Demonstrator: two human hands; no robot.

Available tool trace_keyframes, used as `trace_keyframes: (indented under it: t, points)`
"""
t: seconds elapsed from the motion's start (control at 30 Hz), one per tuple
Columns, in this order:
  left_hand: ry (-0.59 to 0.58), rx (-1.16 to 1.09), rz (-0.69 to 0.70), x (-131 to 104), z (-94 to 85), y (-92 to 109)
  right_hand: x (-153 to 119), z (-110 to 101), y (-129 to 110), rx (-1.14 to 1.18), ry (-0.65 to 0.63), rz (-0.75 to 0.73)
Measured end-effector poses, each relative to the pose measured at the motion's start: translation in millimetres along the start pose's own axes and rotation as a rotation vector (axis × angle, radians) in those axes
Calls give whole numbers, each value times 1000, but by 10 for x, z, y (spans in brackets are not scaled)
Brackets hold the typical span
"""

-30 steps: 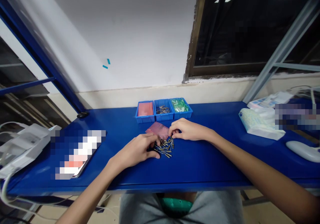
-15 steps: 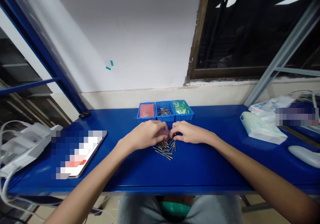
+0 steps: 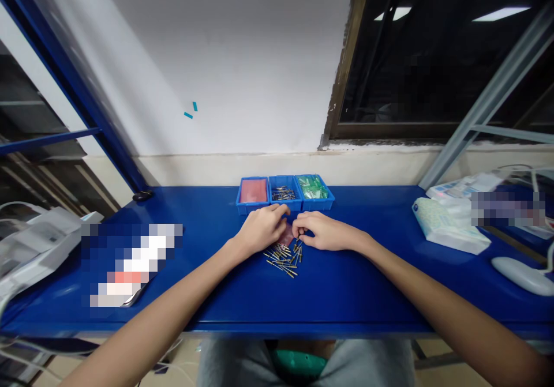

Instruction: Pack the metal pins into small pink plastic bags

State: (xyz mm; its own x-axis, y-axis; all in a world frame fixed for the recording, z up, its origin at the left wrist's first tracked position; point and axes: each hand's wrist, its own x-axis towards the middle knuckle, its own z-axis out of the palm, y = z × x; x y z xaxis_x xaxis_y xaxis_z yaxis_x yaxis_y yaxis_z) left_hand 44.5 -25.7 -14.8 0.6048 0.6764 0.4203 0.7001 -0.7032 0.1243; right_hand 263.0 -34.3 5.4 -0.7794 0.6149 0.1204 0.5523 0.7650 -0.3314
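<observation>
My left hand (image 3: pixel 263 228) is closed on the top left part of a small pinkish plastic bag (image 3: pixel 285 236), which hangs between my two hands. Close by on the right, my right hand (image 3: pixel 318 230) has its fingers bent together beside the bag; what they pinch, if anything, is too small to make out. Several metal rivets (image 3: pixel 283 260) lie in a loose pile on the blue table just below the hands. Behind them stand three blue bins in a row: red bags (image 3: pixel 253 191) on the left, rivets (image 3: pixel 284 193) in the middle, green bags (image 3: pixel 312 187) on the right.
The blue table (image 3: pixel 346 295) meets a wall at the back. A phone (image 3: pixel 142 266), partly blurred, lies at the left beside white devices (image 3: pixel 47 243). On the right are a tissue pack (image 3: pixel 450 225) and a white mouse (image 3: pixel 521 275).
My left hand has risen slightly and its fingers have shifted, so more of the pinkish bag shows. My right hand has barely moved. The view has tilted a little.
</observation>
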Motion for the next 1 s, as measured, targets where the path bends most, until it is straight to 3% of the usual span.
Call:
trace_keyframes:
  t: [0.37, 0.53, 1.0]
  points:
    - [19, 24, -67, -22, 47, -67, 16, 3, -70, -181, -22, -54]
    - [50, 23, -35, -16, 41, -79, 12, 51, -108, -266, -35, -69]
    - [45, 15, -44, -7, -3, -54, 14, 52, -17, -279, -17, -66]
